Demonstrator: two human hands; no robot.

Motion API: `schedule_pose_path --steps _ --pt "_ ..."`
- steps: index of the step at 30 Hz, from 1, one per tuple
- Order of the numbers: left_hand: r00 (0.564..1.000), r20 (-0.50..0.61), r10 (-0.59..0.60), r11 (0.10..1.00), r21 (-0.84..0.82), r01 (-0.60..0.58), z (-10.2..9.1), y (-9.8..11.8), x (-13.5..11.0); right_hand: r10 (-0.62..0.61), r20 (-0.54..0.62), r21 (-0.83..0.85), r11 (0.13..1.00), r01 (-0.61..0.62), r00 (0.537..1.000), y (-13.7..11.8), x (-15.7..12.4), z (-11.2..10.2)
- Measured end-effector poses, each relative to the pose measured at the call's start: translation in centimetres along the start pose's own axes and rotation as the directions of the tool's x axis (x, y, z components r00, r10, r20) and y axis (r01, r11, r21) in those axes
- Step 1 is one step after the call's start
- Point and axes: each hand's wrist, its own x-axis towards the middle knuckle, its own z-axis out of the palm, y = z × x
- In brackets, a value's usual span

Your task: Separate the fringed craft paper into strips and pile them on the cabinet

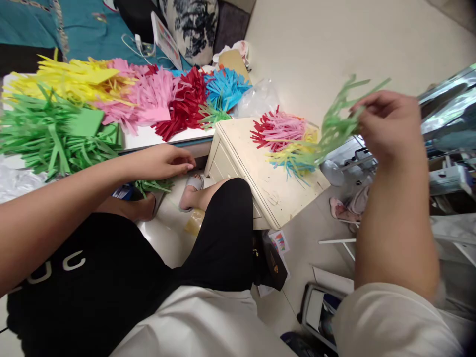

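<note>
My right hand (pixel 386 126) is raised at the right, its fingers pinched on a light green fringed paper piece (pixel 334 124) that hangs blurred above the small cream cabinet (pixel 260 183). My left hand (pixel 163 161) reaches forward, fingers curled together, near the edge of the white table (pixel 167 138); some green paper strips (pixel 152 186) show just below it. Whether it holds anything is hidden. On the cabinet lies a small heap of red, pink, yellow and blue fringed papers (pixel 284 139).
The white table carries piles of fringed paper: green (pixel 55 134), yellow (pixel 70 79), pink (pixel 145 96), red (pixel 186 106) and blue (pixel 225 87). A clear plastic bag (pixel 256 99) lies behind the cabinet. A patterned cushion (pixel 191 27) sits at the back. My knees and sandalled foot (pixel 191 191) are below.
</note>
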Motion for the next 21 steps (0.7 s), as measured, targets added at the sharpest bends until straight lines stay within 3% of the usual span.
schedule_pose_path --steps 3,5,7,9,11,14,18,21 --pt "0.988 -0.142 0.056 0.994 -0.082 -0.068 -0.2 2.0 0.5 0.027 0.037 0.074 0.997 -0.03 0.999 -2.9 -0.8 0.2" --pt "0.961 -0.241 0.133 0.977 -0.133 -0.168 0.0 3.8 1.2 0.062 0.139 0.154 0.985 -0.083 0.988 -3.3 -0.6 0.0" --pt "0.905 -0.35 0.244 0.931 -0.175 -0.319 0.5 6.0 2.0 0.091 0.329 0.273 0.944 -0.187 0.94 -3.3 -0.3 -0.1" --pt "0.813 -0.445 0.375 0.852 -0.181 -0.492 1.1 8.5 3.1 0.089 0.492 0.36 0.885 -0.295 0.866 -3.4 -0.1 0.3" --pt "0.735 -0.469 0.49 0.78 -0.14 -0.609 2.0 11.0 4.3 0.073 0.536 0.406 0.851 -0.333 0.841 -3.7 -0.2 1.2" --pt "0.696 -0.471 0.542 0.753 -0.094 -0.651 3.3 13.8 6.4 0.043 0.474 0.429 0.861 -0.273 0.879 -3.5 -0.6 2.8" --pt "0.743 -0.48 0.467 0.826 -0.063 -0.56 4.5 14.7 8.9 0.024 0.275 0.318 0.941 -0.115 0.961 -0.8 -1.7 4.2" --pt "0.779 -0.499 0.379 0.873 -0.087 -0.48 4.8 14.1 10.0 0.07 -0.009 0.17 0.983 -0.068 0.997 1.2 -3.8 4.3"
